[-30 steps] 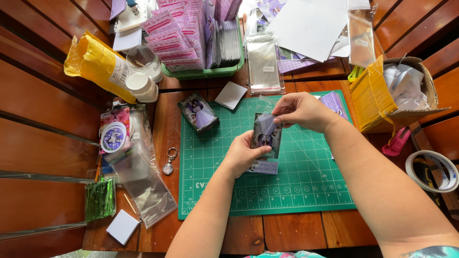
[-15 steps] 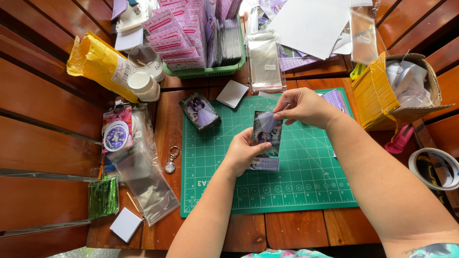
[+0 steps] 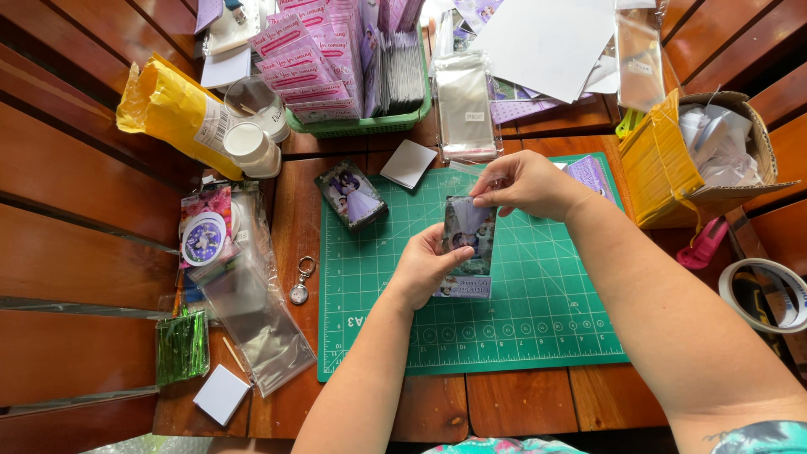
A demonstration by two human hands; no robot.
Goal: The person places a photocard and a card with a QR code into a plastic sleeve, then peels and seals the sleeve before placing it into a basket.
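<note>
glossy sleeved card [image 3: 469, 240] (both hands pinching)

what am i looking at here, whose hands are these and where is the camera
The camera sits on a person's head and looks down, so these are that person's own bare hands, not a machine. The left hand holds a small picture card in a clear sleeve from below, and the right hand pinches the sleeve's top edge. Under them lies a green cutting mat on a wooden table. Nearby are a second picture card, a keyring, empty clear bags and a tape roll.
</note>
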